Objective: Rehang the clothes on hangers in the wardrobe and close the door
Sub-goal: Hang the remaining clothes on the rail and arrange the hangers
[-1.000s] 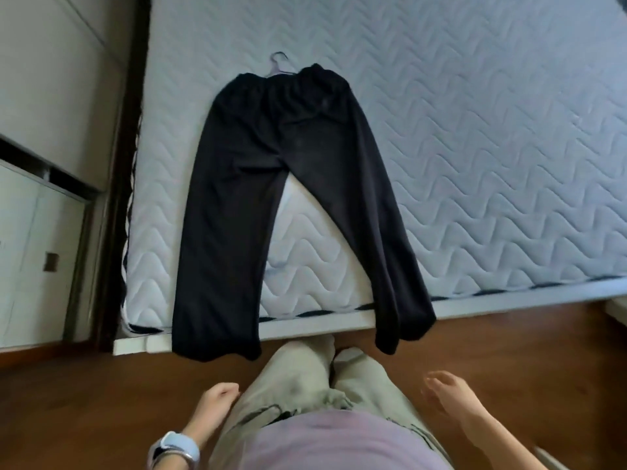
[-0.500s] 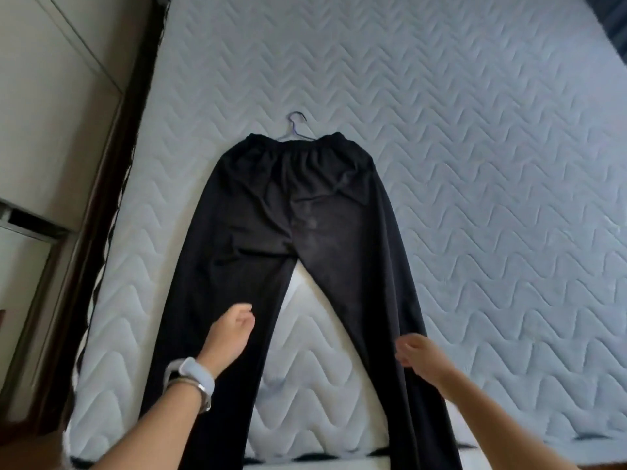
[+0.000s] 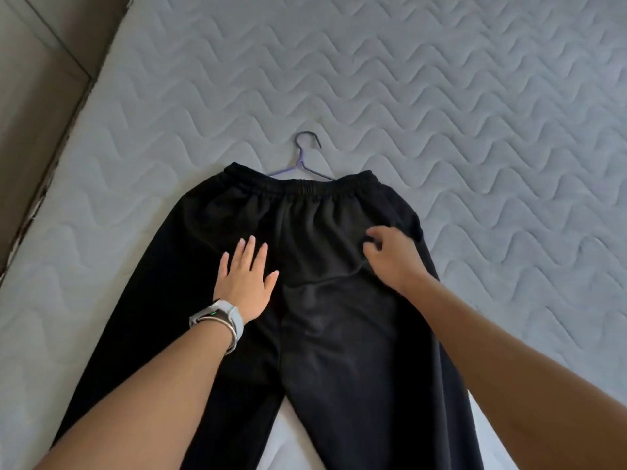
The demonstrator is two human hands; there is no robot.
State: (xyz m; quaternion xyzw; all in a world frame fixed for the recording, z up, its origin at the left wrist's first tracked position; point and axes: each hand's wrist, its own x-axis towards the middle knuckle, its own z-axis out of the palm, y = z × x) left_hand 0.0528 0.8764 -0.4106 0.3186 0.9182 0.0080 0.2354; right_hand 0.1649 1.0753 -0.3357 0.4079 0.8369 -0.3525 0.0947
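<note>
Right now my left hand [image 3: 245, 278] lies flat and wide on the black trousers [image 3: 325, 300], fingers spread, palm pressing the cloth just below the waistband on the side nearer the bed's left edge. My right hand [image 3: 393, 257] rests on the other hip of the trousers with its fingers curled in; it seems to be pinching at a fold, but I cannot tell for sure whether it has cloth between the fingers

The trousers lie spread on the quilted mattress [image 3: 475, 113] of the bed, waistband away from me, legs running back toward the near edge. A thin wire hanger [image 3: 300, 162] sits at the waistband, its hook poking out onto the bare mattress beyond, its shoulders tucked under the elastic

I judge this cloth soft, limp and fairly light, a sweatpant knit that will sag and slide off thin wire if lifted carelessly. The gathered elastic waistband is the firmest part, so that is where I would take hold, or else by the hanger's hook once the waist sits securely on it. The wire looks bendy, so I would not yank it
</note>
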